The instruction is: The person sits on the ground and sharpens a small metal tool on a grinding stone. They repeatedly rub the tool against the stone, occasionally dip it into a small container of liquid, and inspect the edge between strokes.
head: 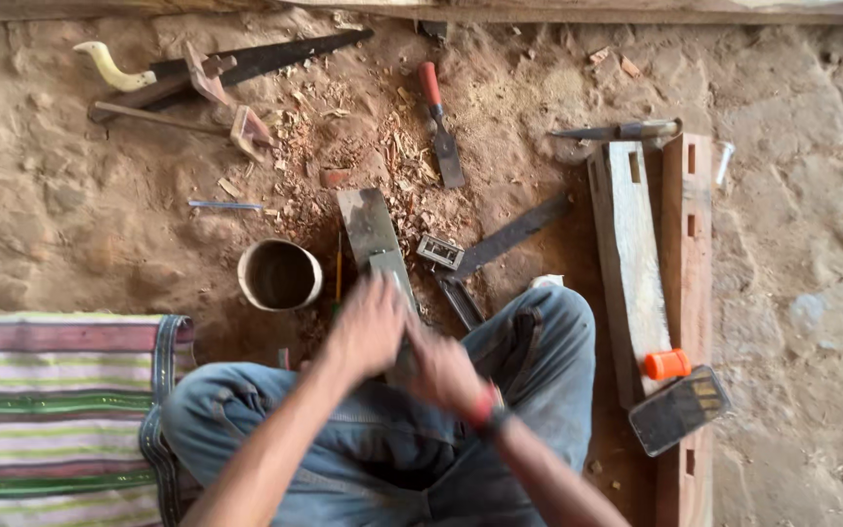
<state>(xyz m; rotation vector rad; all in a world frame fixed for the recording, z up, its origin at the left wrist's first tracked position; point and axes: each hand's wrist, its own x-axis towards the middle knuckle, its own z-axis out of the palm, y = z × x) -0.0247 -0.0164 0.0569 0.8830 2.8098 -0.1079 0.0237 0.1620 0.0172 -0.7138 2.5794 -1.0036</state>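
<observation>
Two hands meet over the person's lap: left hand (368,327) and right hand (446,371), both blurred, clamped on a flat grey sharpening stone (378,244) lying on the dirt floor (70,215), just right of a round tin (280,275); wooden planks (656,263) lie farther right.

Woodworking spot: dirt floor (70,215); saw (246,60); chisel (439,122); shavings (397,146).

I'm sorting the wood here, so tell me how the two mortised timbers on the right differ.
The grey timber is weathered, pale and wider, and leans at a slight angle; the reddish timber is narrower, warmer in colour and runs straight down. The grey timber shows one slot near its top; the reddish timber shows several along its length. Both lie side by side on the dirt floor.
</observation>
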